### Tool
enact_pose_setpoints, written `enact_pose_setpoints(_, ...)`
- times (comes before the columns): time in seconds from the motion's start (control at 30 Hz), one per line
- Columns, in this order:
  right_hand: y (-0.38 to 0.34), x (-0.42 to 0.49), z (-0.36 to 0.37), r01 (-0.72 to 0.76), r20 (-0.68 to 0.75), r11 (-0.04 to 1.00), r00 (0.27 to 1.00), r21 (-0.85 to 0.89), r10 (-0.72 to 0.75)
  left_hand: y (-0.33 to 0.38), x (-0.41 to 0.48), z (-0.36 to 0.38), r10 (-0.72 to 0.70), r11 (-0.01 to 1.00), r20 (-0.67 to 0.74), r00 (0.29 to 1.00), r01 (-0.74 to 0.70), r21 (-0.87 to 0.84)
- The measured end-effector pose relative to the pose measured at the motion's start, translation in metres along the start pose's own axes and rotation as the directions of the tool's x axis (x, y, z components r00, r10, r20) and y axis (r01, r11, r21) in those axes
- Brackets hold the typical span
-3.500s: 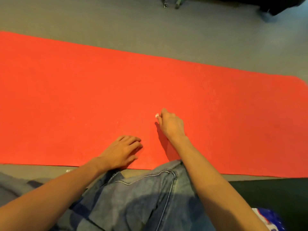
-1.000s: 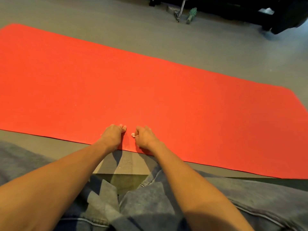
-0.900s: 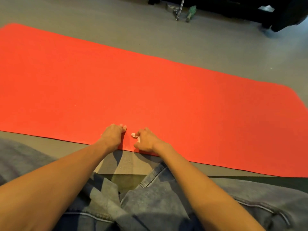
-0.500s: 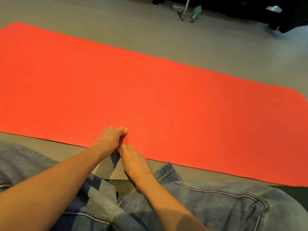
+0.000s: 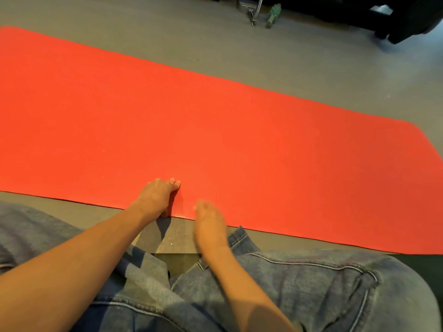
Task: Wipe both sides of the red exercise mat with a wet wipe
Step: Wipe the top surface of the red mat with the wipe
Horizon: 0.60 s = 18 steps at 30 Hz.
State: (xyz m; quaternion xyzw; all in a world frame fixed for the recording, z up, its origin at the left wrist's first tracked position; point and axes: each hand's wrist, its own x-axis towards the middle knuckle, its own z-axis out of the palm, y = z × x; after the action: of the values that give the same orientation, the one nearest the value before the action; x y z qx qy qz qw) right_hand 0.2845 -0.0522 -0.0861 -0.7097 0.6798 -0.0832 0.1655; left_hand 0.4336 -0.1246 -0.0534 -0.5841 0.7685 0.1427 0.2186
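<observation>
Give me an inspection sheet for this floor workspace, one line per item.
Surface: grey floor, with the mat lying flat on it.
Job's things: red mat spread out, one side up; wet wipe cannot be made out.
Clutter: small green object and metal frame on the floor beyond the mat.
Grippers: left hand on the mat's near edge, fingers curled on top, thumb at the edge, grip uncertain; right hand blurred over the near edge, contents unclear.
Cables: nothing seen.
Surroundings: dark furniture at far right; person's jeans nearest the camera.
</observation>
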Motion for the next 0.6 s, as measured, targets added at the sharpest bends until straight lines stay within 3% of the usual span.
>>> enact_pose_setpoints(0.1,0.052,-0.003,-0.023,-0.419,-0.072,0.905,0.903,0.076,0.424,0.001,0.001,0.000,0.001,1.000,0.012,1.000,-0.001,0.005)
enact_pose_setpoints(0.13,0.053,-0.002,-0.027,-0.493,-0.077,0.863,0.861,0.111,0.502,0.002,0.001,-0.001,0.001,1.000,0.017,1.000,-0.001,0.010)
enact_pose_setpoints(0.2,0.029,0.001,-0.024,-0.480,-0.073,0.870,0.869,0.109,0.489,0.002,0.001,-0.002,0.009,0.999,0.014,1.000,-0.009,0.034)
enact_pose_setpoints(0.3,-0.033,-0.002,0.006,-0.180,0.014,0.977,0.984,0.115,0.180,0.000,0.002,-0.002,0.024,0.997,-0.017,1.000,-0.022,0.070)
enact_pose_setpoints(0.4,-0.063,-0.001,0.016,-0.020,0.093,0.985,0.996,0.170,0.004,0.000,0.001,0.001,0.025,0.999,-0.032,0.999,-0.024,0.041)
enact_pose_setpoints(0.5,-0.019,0.006,-0.002,-0.173,0.055,0.969,0.985,0.175,0.166,-0.001,0.001,0.000,0.005,1.000,0.027,1.000,-0.006,0.030)
enact_pose_setpoints(0.6,0.058,0.011,-0.031,-0.450,-0.079,0.881,0.882,0.147,0.464,0.006,0.000,-0.004,-0.013,1.000,0.042,0.999,0.013,0.015)
